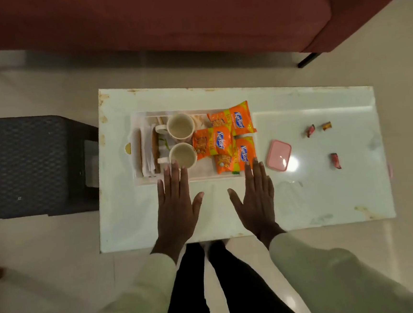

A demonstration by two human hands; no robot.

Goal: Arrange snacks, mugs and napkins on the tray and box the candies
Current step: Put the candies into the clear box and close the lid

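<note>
A white tray (190, 179) lies on the white table (316, 196). It holds folded napkins (146, 151) at the left, two cream mugs (180, 127) (183, 156) in the middle and three orange snack packets (220, 140) at the right. My left hand (176, 206) and my right hand (256, 197) lie flat and empty on the table in front of the tray, fingertips at its near rim. A pink lidded box (278, 155) sits right of the tray. Three wrapped candies (310, 130) (326, 126) (335, 160) lie loose further right.
A dark woven stool (26, 164) stands left of the table. A red sofa (163, 17) runs along the far side. My legs stand at the table's near edge.
</note>
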